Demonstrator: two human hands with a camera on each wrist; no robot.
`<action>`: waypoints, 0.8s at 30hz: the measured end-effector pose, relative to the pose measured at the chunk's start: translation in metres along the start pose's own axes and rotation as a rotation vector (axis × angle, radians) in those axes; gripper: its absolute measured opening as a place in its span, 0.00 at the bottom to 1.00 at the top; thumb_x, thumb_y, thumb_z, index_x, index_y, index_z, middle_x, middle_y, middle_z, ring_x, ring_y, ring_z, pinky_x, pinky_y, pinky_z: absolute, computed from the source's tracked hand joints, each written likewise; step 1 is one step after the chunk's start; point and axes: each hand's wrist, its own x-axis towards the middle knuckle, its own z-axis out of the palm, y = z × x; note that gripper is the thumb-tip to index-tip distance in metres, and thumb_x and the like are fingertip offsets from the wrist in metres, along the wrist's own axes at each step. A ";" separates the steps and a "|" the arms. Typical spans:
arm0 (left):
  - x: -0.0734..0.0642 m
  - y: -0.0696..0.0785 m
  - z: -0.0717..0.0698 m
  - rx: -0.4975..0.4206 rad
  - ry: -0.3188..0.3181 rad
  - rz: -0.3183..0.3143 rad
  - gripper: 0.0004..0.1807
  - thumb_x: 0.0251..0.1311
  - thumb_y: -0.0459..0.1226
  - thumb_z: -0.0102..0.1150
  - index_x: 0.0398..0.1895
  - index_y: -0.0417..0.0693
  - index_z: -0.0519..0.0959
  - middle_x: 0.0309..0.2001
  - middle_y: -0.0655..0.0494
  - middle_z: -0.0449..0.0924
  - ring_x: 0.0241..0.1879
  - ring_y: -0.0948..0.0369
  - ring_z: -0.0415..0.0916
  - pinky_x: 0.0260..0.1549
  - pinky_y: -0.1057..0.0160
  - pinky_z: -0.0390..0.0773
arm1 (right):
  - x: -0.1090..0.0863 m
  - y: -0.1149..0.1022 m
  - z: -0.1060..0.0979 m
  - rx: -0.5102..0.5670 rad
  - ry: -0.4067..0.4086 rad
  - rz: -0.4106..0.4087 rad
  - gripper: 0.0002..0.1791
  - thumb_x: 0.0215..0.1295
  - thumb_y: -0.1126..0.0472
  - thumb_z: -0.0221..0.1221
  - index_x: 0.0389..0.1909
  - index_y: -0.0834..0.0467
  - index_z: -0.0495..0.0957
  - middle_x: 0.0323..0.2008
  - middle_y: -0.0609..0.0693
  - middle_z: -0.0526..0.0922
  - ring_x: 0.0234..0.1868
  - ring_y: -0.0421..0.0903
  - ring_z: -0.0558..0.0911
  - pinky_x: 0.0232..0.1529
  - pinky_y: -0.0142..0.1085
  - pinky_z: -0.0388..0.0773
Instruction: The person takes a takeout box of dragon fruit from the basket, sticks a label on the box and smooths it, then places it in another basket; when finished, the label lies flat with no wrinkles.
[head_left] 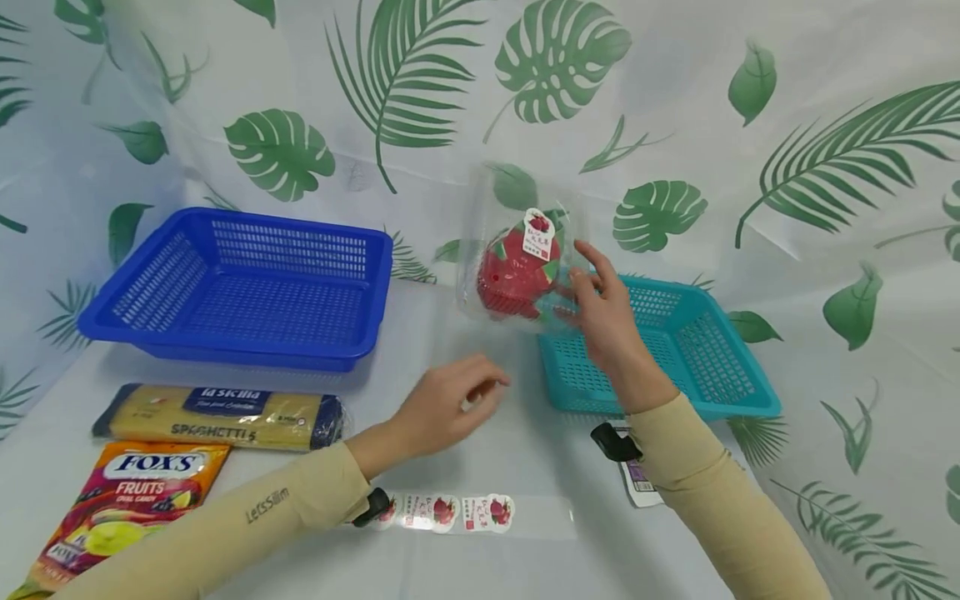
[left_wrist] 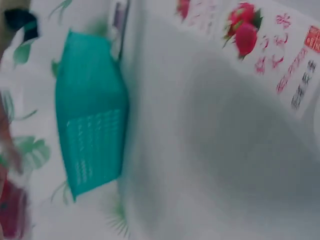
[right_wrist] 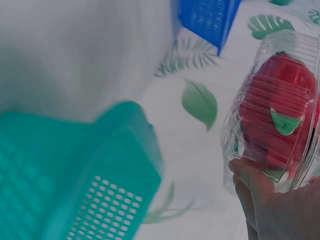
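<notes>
My right hand [head_left: 603, 312] grips the edge of a clear plastic box [head_left: 468, 287] raised above the table. Inside it is a red dragon fruit [head_left: 513, 271] with green scales, and a white printed sticker [head_left: 537, 235] shows on the box. In the right wrist view the thumb and fingers hold the box's lower edge. My left hand [head_left: 453, 406] hovers lower down at the middle, its fingers loosely curled with nothing visible in them. Under the left wrist lies a strip of dragon fruit stickers [head_left: 487, 512] on the table; the left wrist view shows these close up.
A teal basket [head_left: 720, 346] stands just beyond and below the right forearm. To the left are a blue basket [head_left: 247, 354], a pack of spaghetti [head_left: 217, 417] and a bag of fruit candy [head_left: 127, 517]. A partly hidden white package [head_left: 641, 487] lies under the right wrist.
</notes>
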 end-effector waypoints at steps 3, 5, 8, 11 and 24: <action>-0.001 -0.001 0.022 -0.058 -0.203 -0.079 0.08 0.67 0.37 0.57 0.46 0.46 0.80 0.34 0.61 0.76 0.32 0.68 0.71 0.30 0.73 0.73 | 0.002 -0.007 0.002 -0.009 0.012 -0.016 0.28 0.78 0.52 0.45 0.76 0.39 0.53 0.61 0.60 0.63 0.64 0.55 0.72 0.60 0.50 0.72; 0.004 -0.008 0.036 -0.086 -0.257 -0.199 0.11 0.69 0.39 0.57 0.50 0.47 0.80 0.38 0.60 0.78 0.37 0.67 0.73 0.34 0.70 0.75 | 0.003 -0.011 0.005 -0.009 0.003 -0.022 0.28 0.78 0.52 0.46 0.75 0.39 0.54 0.60 0.60 0.64 0.64 0.55 0.73 0.59 0.50 0.72; 0.020 -0.022 0.055 -0.067 -0.298 -0.307 0.14 0.70 0.42 0.56 0.54 0.47 0.79 0.48 0.57 0.77 0.47 0.64 0.73 0.47 0.66 0.76 | 0.002 -0.015 0.012 0.002 -0.021 -0.031 0.28 0.78 0.53 0.45 0.75 0.41 0.54 0.58 0.61 0.65 0.64 0.56 0.72 0.59 0.52 0.71; 0.038 -0.035 0.072 -0.004 -0.330 -0.364 0.19 0.70 0.45 0.56 0.59 0.48 0.77 0.57 0.53 0.72 0.57 0.60 0.70 0.57 0.63 0.72 | 0.001 -0.019 0.018 0.014 -0.035 -0.035 0.27 0.78 0.53 0.45 0.75 0.42 0.55 0.58 0.61 0.65 0.64 0.56 0.73 0.59 0.52 0.72; 0.062 -0.066 0.106 0.002 -0.379 -0.517 0.28 0.65 0.52 0.59 0.64 0.51 0.75 0.67 0.50 0.65 0.66 0.55 0.61 0.63 0.60 0.67 | -0.007 -0.031 0.010 0.058 0.000 -0.015 0.26 0.77 0.51 0.47 0.73 0.38 0.58 0.58 0.56 0.67 0.61 0.53 0.76 0.57 0.50 0.74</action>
